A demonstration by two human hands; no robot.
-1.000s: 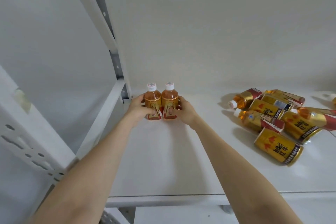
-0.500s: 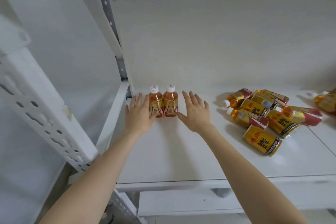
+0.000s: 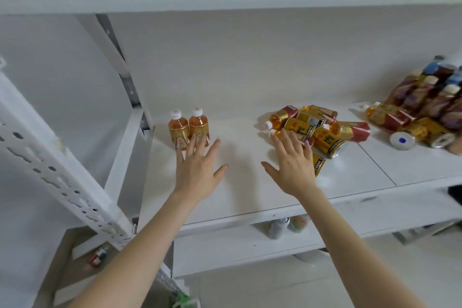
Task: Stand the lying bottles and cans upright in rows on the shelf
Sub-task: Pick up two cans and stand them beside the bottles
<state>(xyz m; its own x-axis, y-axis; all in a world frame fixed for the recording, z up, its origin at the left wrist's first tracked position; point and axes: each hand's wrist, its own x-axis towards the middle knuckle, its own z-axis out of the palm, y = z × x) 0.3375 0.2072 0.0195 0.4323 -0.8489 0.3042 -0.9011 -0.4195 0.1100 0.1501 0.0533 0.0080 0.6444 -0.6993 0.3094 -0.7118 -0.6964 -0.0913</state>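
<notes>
Two small amber tea bottles (image 3: 188,127) with white caps stand upright side by side at the shelf's back left corner. My left hand (image 3: 198,167) hovers just in front of them, fingers spread and holding nothing. My right hand (image 3: 293,165) is open too, its fingertips over the near edge of a heap of lying gold cans and amber bottles (image 3: 315,130). A gold can (image 3: 318,164) lies partly hidden under my right palm.
The white shelf board (image 3: 240,195) has a seam right of the heap. Further right lies another pile of bottles and cans (image 3: 422,110), with one can's end (image 3: 401,140) facing me. A slanted white upright (image 3: 57,167) stands at left; another shelf hangs overhead.
Both hands let go of the two upright bottles and drew back open. My right hand swung right to the heap of lying cans; the view pulled back and turned right.
</notes>
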